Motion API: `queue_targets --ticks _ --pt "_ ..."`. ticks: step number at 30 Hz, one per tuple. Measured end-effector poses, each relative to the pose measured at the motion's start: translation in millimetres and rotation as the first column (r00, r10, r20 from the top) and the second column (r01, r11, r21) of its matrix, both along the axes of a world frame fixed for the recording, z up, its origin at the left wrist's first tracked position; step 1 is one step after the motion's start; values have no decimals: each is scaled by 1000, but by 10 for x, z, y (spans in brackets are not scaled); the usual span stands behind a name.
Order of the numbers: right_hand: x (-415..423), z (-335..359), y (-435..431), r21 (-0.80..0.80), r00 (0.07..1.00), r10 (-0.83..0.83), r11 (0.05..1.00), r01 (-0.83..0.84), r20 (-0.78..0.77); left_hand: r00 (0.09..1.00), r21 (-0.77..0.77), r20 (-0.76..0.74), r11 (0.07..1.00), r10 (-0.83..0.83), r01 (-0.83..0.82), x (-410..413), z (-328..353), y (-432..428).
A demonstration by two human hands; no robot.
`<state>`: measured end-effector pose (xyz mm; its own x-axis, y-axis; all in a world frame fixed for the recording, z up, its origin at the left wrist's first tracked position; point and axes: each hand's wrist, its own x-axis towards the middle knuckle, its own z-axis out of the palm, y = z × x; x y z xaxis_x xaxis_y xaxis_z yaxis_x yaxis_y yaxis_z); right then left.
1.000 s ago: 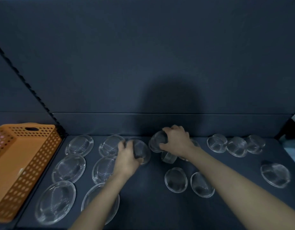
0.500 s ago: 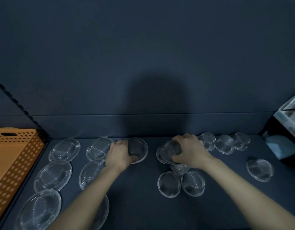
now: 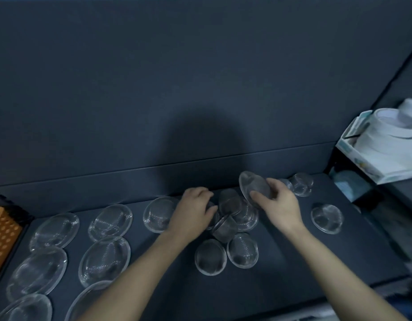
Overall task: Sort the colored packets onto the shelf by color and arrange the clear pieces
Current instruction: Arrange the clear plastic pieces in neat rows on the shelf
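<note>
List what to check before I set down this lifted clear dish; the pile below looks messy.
1. Grip of right hand on lifted clear dish: ok, pinched, tilted.
2. Hold of left hand: cannot tell, its fingers hide it.
3. Flatness of pile of small dishes: not ok, one tilted dish leans on edge.
4. Bare shelf near lone dish: ok.

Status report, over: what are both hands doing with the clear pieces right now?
Right hand grips tilted clear dish. Left hand low on shelf, hold unclear. Two tipped small cups between hands.
</note>
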<state>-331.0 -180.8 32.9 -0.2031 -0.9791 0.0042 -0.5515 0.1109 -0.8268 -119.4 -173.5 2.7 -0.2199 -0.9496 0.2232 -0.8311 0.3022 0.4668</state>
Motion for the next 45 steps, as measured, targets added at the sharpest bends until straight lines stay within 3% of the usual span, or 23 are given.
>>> queue_targets --ticks 4,7,12,20,23,25,29,32,38,45 --pt "-197 -71 72 18 990 -103 995 102 100 947 91 173 962 -270 258 -460 101 -171" --pt "-328 -117 92 56 948 -176 984 167 264 845 225 364 917 -393 329 -747 168 -319" --pt "-553 -223 109 88 904 -221 975 203 367 642 369 617 888 -455 275 -943 103 -540" --pt "-769 -386 119 115 866 -273 962 247 419 518 484 687 853 -509 195 -1133 95 -646" --pt "-816 -383 98 115 865 -283 959 259 415 567 479 639 846 -520 236 -1149 154 -687" --pt "-835 -378 81 107 864 -291 957 271 412 646 467 561 842 -517 268 -1142 161 -702" --pt "-834 -372 72 104 847 -318 947 304 427 851 424 271 850 -449 313 -1124 135 -660" --pt "-831 -341 87 107 811 -352 933 344 467 936 399 63 868 -348 296 -1113 210 -569" --pt "-714 -277 142 75 831 -323 943 326 454 980 262 -159 952 -123 162 -873 411 -401" --pt "-206 -191 234 8 958 -84 996 85 275 950 249 -301 968 89 -12 -233 524 -15"
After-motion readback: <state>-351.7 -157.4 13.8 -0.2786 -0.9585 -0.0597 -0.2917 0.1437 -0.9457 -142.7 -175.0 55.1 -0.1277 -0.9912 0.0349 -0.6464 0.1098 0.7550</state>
